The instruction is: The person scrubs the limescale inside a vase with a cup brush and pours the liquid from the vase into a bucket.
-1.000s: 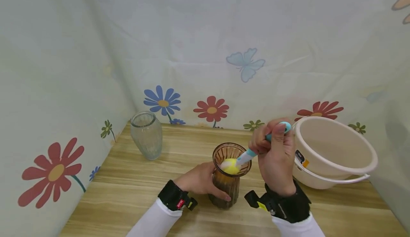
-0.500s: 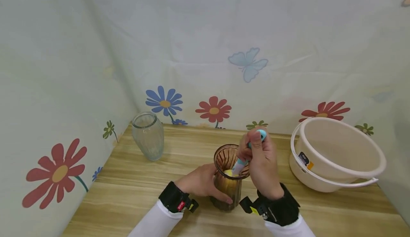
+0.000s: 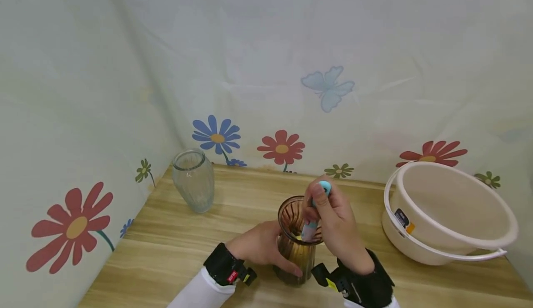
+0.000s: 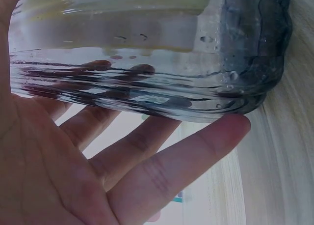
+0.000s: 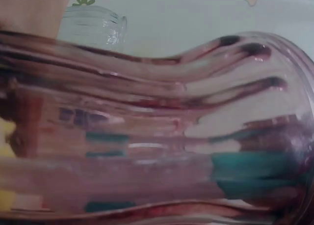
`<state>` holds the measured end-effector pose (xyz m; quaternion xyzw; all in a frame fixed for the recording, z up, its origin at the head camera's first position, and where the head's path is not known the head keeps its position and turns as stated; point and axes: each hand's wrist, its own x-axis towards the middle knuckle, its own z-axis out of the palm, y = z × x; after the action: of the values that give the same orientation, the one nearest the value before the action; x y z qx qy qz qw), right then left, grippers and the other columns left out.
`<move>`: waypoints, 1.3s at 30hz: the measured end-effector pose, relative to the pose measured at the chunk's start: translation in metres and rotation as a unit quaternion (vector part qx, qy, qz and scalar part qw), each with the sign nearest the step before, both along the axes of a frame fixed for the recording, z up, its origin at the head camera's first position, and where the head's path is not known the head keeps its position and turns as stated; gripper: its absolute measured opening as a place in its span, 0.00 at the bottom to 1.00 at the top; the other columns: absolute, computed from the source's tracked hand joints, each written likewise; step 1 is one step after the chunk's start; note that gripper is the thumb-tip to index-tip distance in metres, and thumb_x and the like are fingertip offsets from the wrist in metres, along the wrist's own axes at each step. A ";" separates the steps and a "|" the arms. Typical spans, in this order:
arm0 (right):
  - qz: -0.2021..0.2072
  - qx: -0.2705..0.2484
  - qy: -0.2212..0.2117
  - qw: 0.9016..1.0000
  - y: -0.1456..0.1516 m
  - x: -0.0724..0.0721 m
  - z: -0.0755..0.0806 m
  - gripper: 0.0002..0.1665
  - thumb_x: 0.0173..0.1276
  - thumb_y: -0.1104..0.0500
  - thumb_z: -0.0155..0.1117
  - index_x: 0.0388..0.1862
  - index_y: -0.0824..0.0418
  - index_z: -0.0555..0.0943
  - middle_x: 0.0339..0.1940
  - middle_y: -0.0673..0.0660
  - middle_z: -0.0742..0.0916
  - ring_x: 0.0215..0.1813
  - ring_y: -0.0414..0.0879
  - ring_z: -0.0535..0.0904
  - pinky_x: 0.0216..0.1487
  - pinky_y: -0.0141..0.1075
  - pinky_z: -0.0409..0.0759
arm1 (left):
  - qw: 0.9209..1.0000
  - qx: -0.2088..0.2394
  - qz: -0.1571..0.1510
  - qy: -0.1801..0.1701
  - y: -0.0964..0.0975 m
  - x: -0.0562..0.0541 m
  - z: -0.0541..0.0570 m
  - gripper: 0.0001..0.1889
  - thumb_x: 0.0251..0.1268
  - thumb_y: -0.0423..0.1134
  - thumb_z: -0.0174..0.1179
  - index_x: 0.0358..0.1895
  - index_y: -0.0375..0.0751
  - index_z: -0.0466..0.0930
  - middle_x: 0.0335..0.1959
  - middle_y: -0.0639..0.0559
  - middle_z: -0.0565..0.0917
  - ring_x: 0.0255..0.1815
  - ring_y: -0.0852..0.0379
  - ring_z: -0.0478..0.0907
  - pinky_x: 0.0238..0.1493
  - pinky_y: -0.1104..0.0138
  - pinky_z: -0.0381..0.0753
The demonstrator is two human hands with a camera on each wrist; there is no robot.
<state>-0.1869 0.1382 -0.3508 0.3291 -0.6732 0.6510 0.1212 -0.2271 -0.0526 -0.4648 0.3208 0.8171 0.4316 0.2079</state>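
An amber ribbed glass vase (image 3: 302,259) with a flared rim stands on the wooden table. My left hand (image 3: 264,247) grips its body from the left, thumb across the front; in the left wrist view the fingers (image 4: 162,181) lie along the glass (image 4: 147,28). With my right hand (image 3: 333,224) I hold a sponge bottle brush (image 3: 309,231) by its turquoise and white handle. The brush tilts down through the vase's mouth, its yellow head inside. The right wrist view shows the handle (image 5: 147,178) through the ribbed glass.
A clear glass vase (image 3: 194,183) stands at the back left. To the right sits a pale bucket (image 3: 410,238) with a white carrying handle. Flower-printed fabric (image 3: 250,90) hangs behind and left of the wooden table (image 3: 145,248).
My right hand has moved down and left, pushing the brush deeper into the amber vase; its yellow head has dropped below the rim. My left hand keeps its grip on the vase.
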 end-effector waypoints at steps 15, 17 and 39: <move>0.017 0.148 -0.053 0.988 0.000 0.006 0.002 0.14 0.86 0.61 0.47 0.37 0.58 0.76 0.26 0.51 0.81 0.27 0.43 0.76 0.26 0.35 0.76 | 0.999 0.024 -0.039 -0.009 -0.001 -0.003 -0.004 0.39 0.56 0.54 0.78 0.71 0.57 0.70 0.61 0.70 0.80 0.62 0.70 0.77 0.70 0.69 0.73; 0.022 0.148 -0.053 0.987 0.000 0.006 0.003 0.14 0.86 0.61 0.47 0.37 0.58 0.76 0.26 0.52 0.81 0.28 0.44 0.77 0.27 0.34 0.78 | 0.999 0.023 -0.039 -0.011 -0.002 -0.003 -0.002 0.40 0.56 0.54 0.78 0.71 0.55 0.70 0.61 0.69 0.80 0.62 0.70 0.77 0.69 0.69 0.73; 0.116 0.042 -0.076 0.989 0.009 0.001 0.008 0.13 0.88 0.64 0.32 0.42 0.63 0.65 0.28 0.57 0.71 0.30 0.51 0.72 0.37 0.40 0.80 | 0.999 0.016 -0.041 -0.020 0.000 -0.005 -0.001 0.35 0.54 0.53 0.79 0.65 0.65 0.72 0.57 0.70 0.82 0.56 0.72 0.80 0.63 0.72 0.77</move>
<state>-0.1855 0.1474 -0.3432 0.3597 -0.6643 0.6549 -0.0207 -0.2319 -0.0529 -0.4654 0.3489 0.7917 0.4419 0.2369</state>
